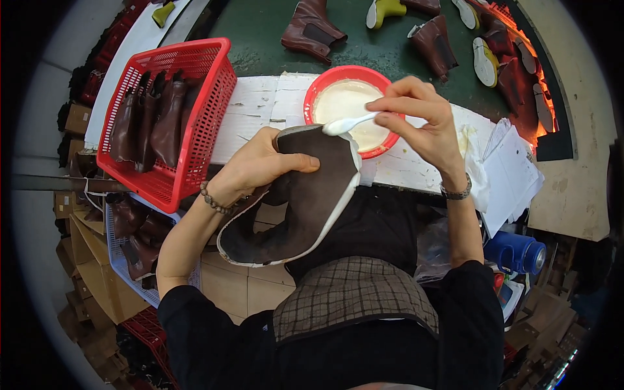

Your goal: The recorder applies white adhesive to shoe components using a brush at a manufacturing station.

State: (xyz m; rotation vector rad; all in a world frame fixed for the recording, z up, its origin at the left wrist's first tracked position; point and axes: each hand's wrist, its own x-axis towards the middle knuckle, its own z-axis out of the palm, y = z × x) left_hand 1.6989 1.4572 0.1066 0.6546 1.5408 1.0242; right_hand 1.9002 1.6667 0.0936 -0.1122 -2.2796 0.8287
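Observation:
My left hand point(263, 162) grips a dark brown boot upper point(305, 201) with a pale glued edge, held up in front of my chest. My right hand point(419, 117) pinches a small white brush point(348, 123), its tip touching the top rim of the boot upper. Just behind the brush stands a red bowl point(318, 88) filled with whitish glue. Both wrists wear bracelets.
A red basket point(208, 110) with several brown boot uppers stands on the white bench point(260, 104) at left. More brown boots point(311, 29) and soles lie on the green belt beyond. Papers point(513, 175) lie at right, a blue jug point(517, 252) below them, and a white crate point(123, 257) of uppers at lower left.

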